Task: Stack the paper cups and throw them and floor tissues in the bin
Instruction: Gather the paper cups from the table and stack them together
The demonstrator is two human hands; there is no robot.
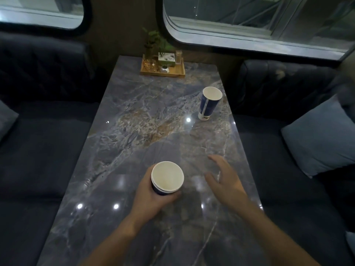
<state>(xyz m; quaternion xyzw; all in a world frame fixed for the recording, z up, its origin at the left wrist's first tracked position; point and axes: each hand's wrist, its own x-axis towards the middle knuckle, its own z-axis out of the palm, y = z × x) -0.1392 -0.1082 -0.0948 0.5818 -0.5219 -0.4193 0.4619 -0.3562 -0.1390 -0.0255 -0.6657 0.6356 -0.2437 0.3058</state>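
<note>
My left hand (151,196) grips a stack of nested blue paper cups (166,178), white inside, with several rims showing, held just above the near middle of the marble table (134,121). My right hand (224,179) hovers to the right of the stack, fingers spread, holding nothing. A single blue and white paper cup (209,103) stands upright near the table's right edge, farther away. No tissues or bin are in view.
A wooden tray (163,71) with a small plant, a box and small items sits at the table's far end under the windows. Dark sofas flank the table; a light blue cushion (322,139) lies on the right sofa.
</note>
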